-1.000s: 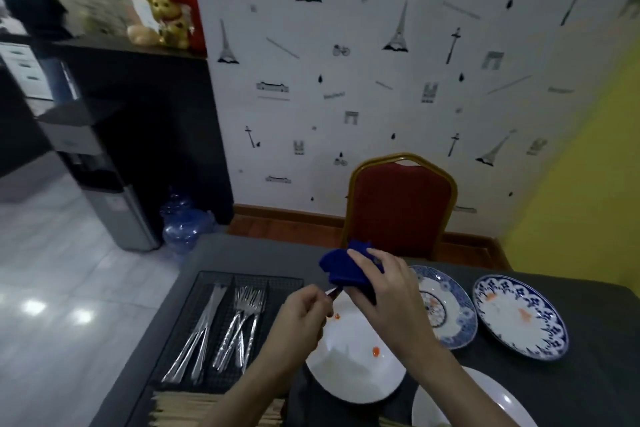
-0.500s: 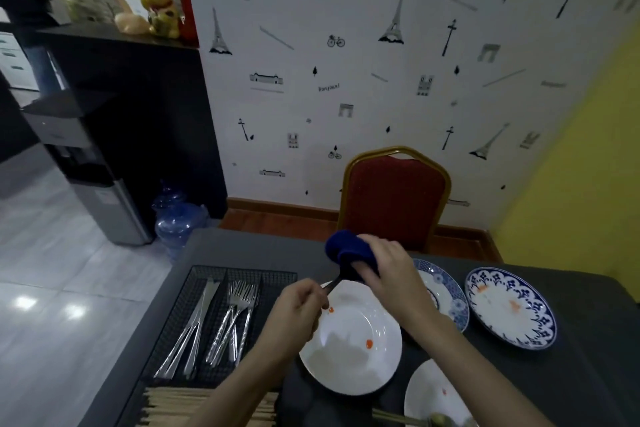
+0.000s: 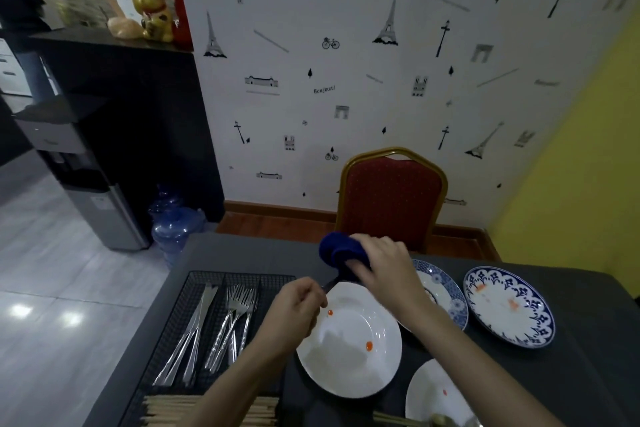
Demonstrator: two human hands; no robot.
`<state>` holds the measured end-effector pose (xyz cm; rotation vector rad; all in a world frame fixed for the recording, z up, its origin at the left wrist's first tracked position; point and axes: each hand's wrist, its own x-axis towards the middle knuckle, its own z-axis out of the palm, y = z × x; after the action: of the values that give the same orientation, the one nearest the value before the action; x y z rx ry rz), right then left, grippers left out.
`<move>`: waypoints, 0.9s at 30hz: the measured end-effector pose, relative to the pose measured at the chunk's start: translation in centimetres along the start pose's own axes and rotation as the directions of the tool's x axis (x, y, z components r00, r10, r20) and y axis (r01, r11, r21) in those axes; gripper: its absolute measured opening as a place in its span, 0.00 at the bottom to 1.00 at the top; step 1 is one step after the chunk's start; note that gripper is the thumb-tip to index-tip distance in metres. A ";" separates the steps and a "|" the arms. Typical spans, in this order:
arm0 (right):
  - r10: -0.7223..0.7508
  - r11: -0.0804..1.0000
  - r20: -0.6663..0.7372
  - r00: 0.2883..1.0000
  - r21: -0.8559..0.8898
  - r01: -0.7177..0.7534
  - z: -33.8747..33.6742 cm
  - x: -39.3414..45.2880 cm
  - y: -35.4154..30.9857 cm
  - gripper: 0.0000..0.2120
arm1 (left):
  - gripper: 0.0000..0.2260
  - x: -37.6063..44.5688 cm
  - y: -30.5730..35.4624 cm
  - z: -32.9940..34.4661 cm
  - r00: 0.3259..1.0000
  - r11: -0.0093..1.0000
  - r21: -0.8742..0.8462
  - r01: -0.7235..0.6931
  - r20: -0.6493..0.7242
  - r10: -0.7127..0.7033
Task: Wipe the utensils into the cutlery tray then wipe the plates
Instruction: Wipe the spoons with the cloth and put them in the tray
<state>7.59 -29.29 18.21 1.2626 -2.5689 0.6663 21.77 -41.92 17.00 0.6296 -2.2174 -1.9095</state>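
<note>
My left hand [image 3: 294, 305] grips the handle of a metal utensil [image 3: 329, 284] above a white plate [image 3: 349, 340] with orange spots. My right hand [image 3: 377, 267] holds a blue cloth [image 3: 337, 253] wrapped round the utensil's far end, which is hidden. To the left, a black mesh cutlery tray [image 3: 207, 276] holds knives [image 3: 188, 329] and forks [image 3: 232, 319]; chopsticks [image 3: 173, 409] lie in its near section. Two blue-patterned plates [image 3: 446, 291] [image 3: 509, 305] sit to the right. Another white plate [image 3: 436, 392] lies near the bottom edge.
The dark table [image 3: 581, 374] ends at the left beside a tiled floor. A red chair [image 3: 391, 198] stands across the table against the wall. A water bottle [image 3: 176, 225] and a dispenser [image 3: 93, 191] stand by a black cabinet. A utensil [image 3: 408, 421] lies at the bottom edge.
My right hand has slid the blue cloth a little farther along the utensil, away from my left hand. The camera view has shifted slightly.
</note>
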 end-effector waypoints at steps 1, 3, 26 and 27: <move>0.063 0.998 -0.028 0.998 -0.018 -0.063 -0.1 0.4 0.7 0.17 | 0.11 -0.1 -0.1 0.1 1.000 1.000 0.020 -0.006 -0.001 0.006; 0.075 0.997 -0.036 0.997 0.034 -0.074 0.0 0.3 0.4 0.17 | 0.11 0.0 0.0 0.3 1.000 1.000 0.025 -0.013 -0.019 0.013; 0.316 0.932 -0.206 0.926 0.252 -0.262 -2.8 0.0 4.1 0.16 | 0.14 -1.2 -0.1 -1.9 0.999 0.966 -0.255 0.038 -0.006 -0.041; 0.322 0.927 -0.202 0.925 0.268 -0.264 -2.8 -0.2 3.9 0.17 | 0.16 -1.1 -0.2 -1.9 0.998 0.965 -0.259 0.048 -0.014 -0.053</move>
<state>4.54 -25.73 19.43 0.7892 -2.5478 1.1408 23.54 -43.23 17.31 0.6643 -1.9104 -2.1573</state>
